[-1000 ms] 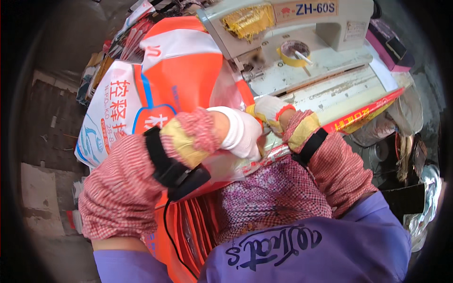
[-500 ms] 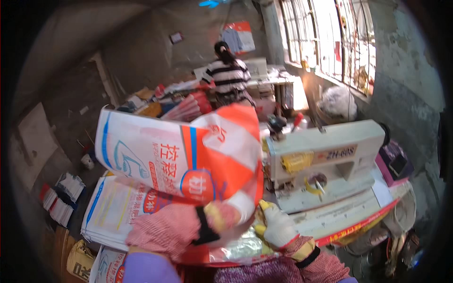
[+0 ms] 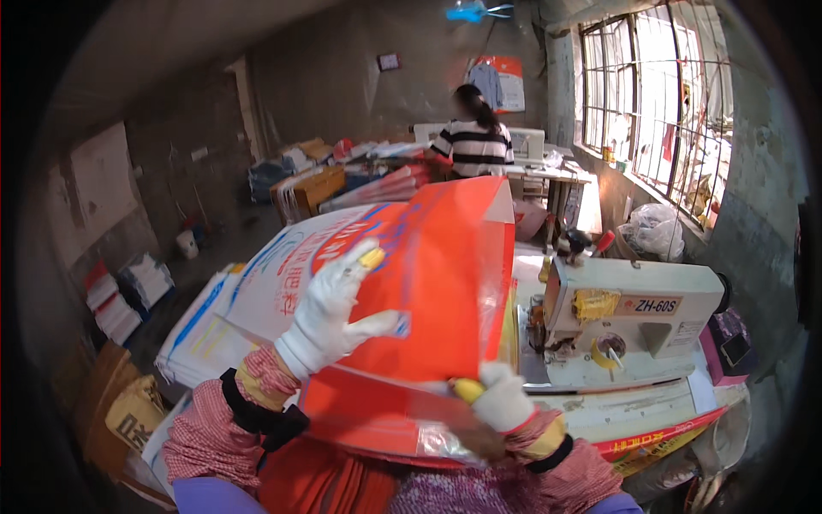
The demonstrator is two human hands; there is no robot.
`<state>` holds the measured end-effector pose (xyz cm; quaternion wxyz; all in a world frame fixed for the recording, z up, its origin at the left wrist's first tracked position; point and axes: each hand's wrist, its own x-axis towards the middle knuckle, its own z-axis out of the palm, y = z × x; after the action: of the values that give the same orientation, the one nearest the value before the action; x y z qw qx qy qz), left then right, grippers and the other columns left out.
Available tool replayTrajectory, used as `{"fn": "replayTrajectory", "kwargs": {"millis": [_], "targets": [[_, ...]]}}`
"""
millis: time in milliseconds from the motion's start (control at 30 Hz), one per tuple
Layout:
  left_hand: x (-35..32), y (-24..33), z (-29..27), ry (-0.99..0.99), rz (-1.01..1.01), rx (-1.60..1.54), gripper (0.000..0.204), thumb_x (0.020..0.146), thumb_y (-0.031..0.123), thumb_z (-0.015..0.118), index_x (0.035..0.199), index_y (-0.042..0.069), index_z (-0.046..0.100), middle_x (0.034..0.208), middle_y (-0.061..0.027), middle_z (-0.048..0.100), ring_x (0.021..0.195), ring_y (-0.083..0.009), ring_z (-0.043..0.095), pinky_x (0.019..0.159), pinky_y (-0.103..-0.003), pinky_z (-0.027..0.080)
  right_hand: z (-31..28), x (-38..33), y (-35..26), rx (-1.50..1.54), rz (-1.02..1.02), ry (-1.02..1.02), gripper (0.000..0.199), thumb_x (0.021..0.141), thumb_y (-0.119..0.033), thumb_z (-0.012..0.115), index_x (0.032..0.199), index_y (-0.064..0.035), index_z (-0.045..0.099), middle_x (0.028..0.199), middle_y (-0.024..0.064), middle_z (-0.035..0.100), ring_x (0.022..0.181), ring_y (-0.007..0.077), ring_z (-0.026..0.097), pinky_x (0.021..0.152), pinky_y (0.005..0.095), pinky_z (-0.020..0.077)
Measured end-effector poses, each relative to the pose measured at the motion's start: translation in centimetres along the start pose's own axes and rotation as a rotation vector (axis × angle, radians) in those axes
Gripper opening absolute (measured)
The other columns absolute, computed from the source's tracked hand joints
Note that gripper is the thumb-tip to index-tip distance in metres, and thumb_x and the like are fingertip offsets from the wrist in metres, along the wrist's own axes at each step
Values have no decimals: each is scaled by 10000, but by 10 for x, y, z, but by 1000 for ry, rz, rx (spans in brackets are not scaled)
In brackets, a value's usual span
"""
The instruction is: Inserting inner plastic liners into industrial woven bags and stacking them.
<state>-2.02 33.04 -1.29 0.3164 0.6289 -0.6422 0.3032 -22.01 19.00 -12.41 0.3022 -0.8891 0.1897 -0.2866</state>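
Note:
A large orange and white printed woven sack (image 3: 437, 283) lies across the worktable in front of me, its right part bulging upward. Over its left half is my left hand (image 3: 330, 317), in a white glove with a yellow fingertip cover. The fingers are stretched out and the thumb stands apart, with nothing in them. My right hand (image 3: 501, 401), gloved in white with a yellow fingertip, is closed at the sack's near right edge. Whatever it grips is hidden. Just right of the sack stands a white sewing machine (image 3: 638, 308) with a yellow wrapped piece on its head.
More printed sacks (image 3: 193, 334) are stacked at the left, and orange folded material (image 3: 317, 484) is by my lap. A purple box (image 3: 726, 347) sits behind the machine's right end. Farther off, a person in a striped top (image 3: 475, 141) works at another table near a barred window (image 3: 655, 98).
My left hand has moved left and opened out above the sack. The sack's raised left part has dropped and its orange side now faces up. The whole view has shifted too.

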Motion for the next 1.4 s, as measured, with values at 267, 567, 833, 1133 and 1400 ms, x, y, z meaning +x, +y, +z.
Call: {"fn": "replayTrajectory", "kwargs": {"millis": [267, 567, 833, 1133, 1400], "targets": [[-147, -45, 29, -463, 14, 125, 678, 582, 410, 714, 1066, -28, 531, 1110, -189, 538, 1027, -341, 521, 920, -388, 398, -61, -35, 53, 482, 301, 201, 137, 762, -72, 640, 885, -12, 638, 779, 25, 616, 697, 77, 546, 625, 232, 452], [-201, -65, 38, -539, 31, 478, 232, 727, 116, 527, 953, 83, 569, 922, -53, 592, 840, -187, 590, 692, -300, 480, -5, -100, 95, 456, 187, 75, 168, 738, 38, 603, 897, -12, 627, 806, 23, 620, 725, 100, 564, 635, 243, 459], [-262, -134, -71, -912, -471, 605, 198, 794, 112, 481, 950, 85, 598, 915, -136, 622, 864, -252, 605, 719, -316, 487, 19, -95, -72, 634, -221, -968, 247, 802, -94, 489, 1013, -2, 577, 1006, 175, 585, 890, 306, 576, 762, 324, 470], [-268, 62, -97, -380, -1236, 99, 692, 808, 201, 590, 1340, -50, 225, 1357, -207, 313, 1269, -281, 301, 1051, -369, 233, 79, 6, 8, -898, -622, -820, 297, 773, -190, 539, 1046, -100, 611, 1012, 98, 622, 931, 274, 593, 765, 330, 495], [-360, 105, -18, 103, -1469, -72, 672, 672, 236, 731, 1173, -72, 405, 1357, -244, 249, 1265, -322, 274, 1044, -358, 240, 176, 84, -52, -38, -391, -426, 349, 831, -243, 520, 1168, -152, 542, 1207, 65, 529, 1110, 179, 492, 944, 304, 375]]}}
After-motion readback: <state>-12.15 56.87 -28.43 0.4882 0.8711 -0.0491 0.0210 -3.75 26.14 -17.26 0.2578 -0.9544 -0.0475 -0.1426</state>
